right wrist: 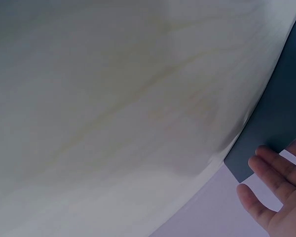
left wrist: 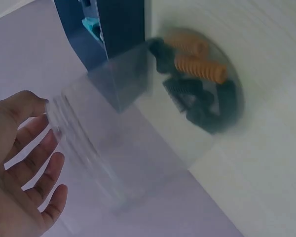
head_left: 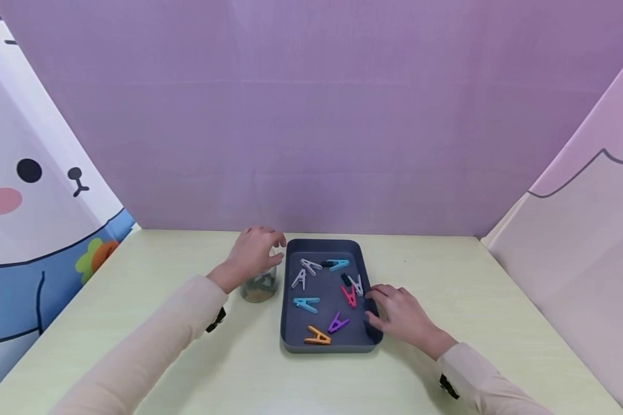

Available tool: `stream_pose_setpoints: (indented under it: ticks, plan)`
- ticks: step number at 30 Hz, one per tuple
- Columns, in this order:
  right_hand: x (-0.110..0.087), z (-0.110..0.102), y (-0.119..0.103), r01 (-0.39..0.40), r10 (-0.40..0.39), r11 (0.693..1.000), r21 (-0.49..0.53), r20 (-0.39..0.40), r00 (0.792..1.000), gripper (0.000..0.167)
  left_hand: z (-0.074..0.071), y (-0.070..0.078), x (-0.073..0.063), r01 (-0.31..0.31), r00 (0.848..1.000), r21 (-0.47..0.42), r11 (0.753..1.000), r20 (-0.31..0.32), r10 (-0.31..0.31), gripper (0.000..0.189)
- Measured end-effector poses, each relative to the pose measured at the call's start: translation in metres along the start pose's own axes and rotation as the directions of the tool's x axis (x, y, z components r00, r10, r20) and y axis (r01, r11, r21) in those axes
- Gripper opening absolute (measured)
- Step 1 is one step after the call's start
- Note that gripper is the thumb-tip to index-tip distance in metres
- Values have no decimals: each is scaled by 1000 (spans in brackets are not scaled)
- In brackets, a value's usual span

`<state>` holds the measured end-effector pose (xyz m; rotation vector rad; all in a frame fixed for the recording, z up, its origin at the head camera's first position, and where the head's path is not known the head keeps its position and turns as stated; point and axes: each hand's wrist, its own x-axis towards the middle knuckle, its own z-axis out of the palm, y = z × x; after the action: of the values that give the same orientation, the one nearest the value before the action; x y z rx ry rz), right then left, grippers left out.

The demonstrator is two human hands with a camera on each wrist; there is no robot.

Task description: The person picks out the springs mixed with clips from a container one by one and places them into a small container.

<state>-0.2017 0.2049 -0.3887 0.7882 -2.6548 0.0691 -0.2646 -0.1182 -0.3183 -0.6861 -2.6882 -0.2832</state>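
Note:
My left hand (head_left: 251,253) is over the mouth of a clear jar (head_left: 260,287), its fingers bent loosely. In the left wrist view, the thumb is close to the jar's rim; whether it touches is unclear. Orange ridged pieces (left wrist: 201,68) and dark green pieces (left wrist: 205,108) lie at the bottom of the jar. My right hand (head_left: 402,314) is at the right rim of a dark grey tray (head_left: 324,286), fingertips reaching over the edge, gripping nothing visible. The tray holds several clothespins, among them an orange clothespin (head_left: 319,336), a purple clothespin (head_left: 337,323) and a blue clothespin (head_left: 306,304).
The pale tabletop (head_left: 207,369) extends around the jar and tray. A purple backdrop (head_left: 311,127) rises behind the table, with a cartoon-printed cloth (head_left: 41,230) on the left and a pale cloth (head_left: 581,248) on the right.

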Motion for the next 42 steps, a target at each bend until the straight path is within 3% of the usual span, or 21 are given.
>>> stream_pose_setpoints:
  ticks: [11, 22, 33, 42]
  plan:
    - [0, 1, 1, -13, 13, 1000, 5, 10, 1000, 36, 22, 30, 13, -8, 996, -13, 1000, 90, 9, 21]
    - [0, 0, 0, -12, 12, 1000, 14, 10, 1000, 37, 51, 44, 21, -3, 988, -42, 999, 152, 9, 23]
    - [-1, 1, 0, -11, 11, 1000, 13, -3, 1000, 33, 73, 46, 31, -13, 993, -17, 1000, 120, 15, 22]
    - [0, 1, 0, -14, 14, 1000, 13, 2, 1000, 34, 88, 46, 36, 26, 995, -35, 999, 96, -23, 24]
